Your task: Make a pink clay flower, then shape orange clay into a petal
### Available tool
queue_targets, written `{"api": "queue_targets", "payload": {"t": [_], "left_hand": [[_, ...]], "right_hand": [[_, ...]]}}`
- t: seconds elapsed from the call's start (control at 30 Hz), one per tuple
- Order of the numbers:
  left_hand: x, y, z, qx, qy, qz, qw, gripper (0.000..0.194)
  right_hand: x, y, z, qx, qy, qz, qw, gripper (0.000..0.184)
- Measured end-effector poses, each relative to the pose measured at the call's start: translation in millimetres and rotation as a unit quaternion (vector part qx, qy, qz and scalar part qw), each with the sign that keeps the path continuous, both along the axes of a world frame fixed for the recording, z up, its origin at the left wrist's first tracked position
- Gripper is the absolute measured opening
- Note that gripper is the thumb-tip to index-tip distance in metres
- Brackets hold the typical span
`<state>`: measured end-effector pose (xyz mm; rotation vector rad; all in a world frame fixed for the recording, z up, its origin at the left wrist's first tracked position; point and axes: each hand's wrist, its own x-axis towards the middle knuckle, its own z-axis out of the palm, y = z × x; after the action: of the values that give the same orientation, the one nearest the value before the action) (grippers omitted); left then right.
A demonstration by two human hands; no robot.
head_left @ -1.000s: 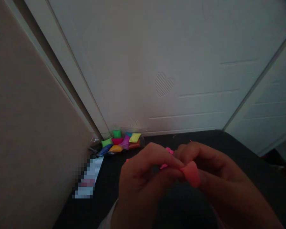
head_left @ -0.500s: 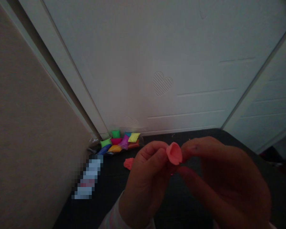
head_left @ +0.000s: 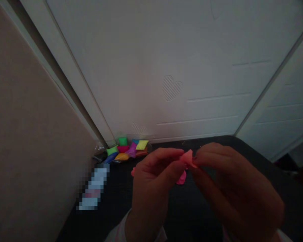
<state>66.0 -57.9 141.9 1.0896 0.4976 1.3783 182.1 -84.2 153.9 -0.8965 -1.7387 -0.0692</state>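
A small coral-pink piece of modelling clay (head_left: 188,158), thin and flared like a cup or petal, is held up between my two hands above the dark table. My left hand (head_left: 153,179) pinches its narrow side between thumb and fingers. From the other side, the thumb and index finger of my right hand (head_left: 238,181) close on the clay's flared edge. Below the held piece, brighter pink clay (head_left: 181,178) lies on the table, partly hidden by my hands. Behind my left hand peeks the edge of a coral lump (head_left: 133,171).
A clear bag of several coloured clay packets (head_left: 122,156) lies at the back left of the black table (head_left: 121,208). Nearer sits a pale, pixelated item (head_left: 93,188). A white panel (head_left: 131,74) with an embossed heart rises behind, and a beige surface (head_left: 32,151) stands at left.
The clay has moved up and left with my hands and turned, its hollow facing me half a second ago and its side now. My left hand's grip has shifted; more pink clay shows beneath.
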Motion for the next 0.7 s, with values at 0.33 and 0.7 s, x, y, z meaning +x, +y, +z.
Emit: {"api": "queue_targets", "payload": {"t": [0.33, 0.7], "left_hand": [[0.6, -2.3, 1.4, 0.132, 0.062, 0.130, 0.981, 0.019], [2.2, -5.2, -0.8, 0.140, 0.024, 0.125, 0.982, 0.013]], "right_hand": [[0.8, 1.0, -0.3, 0.005, -0.013, 0.011, 1.000, 0.032], [-4.1, -0.7, -1.7, -0.024, 0.081, 0.064, 0.994, 0.028]]}}
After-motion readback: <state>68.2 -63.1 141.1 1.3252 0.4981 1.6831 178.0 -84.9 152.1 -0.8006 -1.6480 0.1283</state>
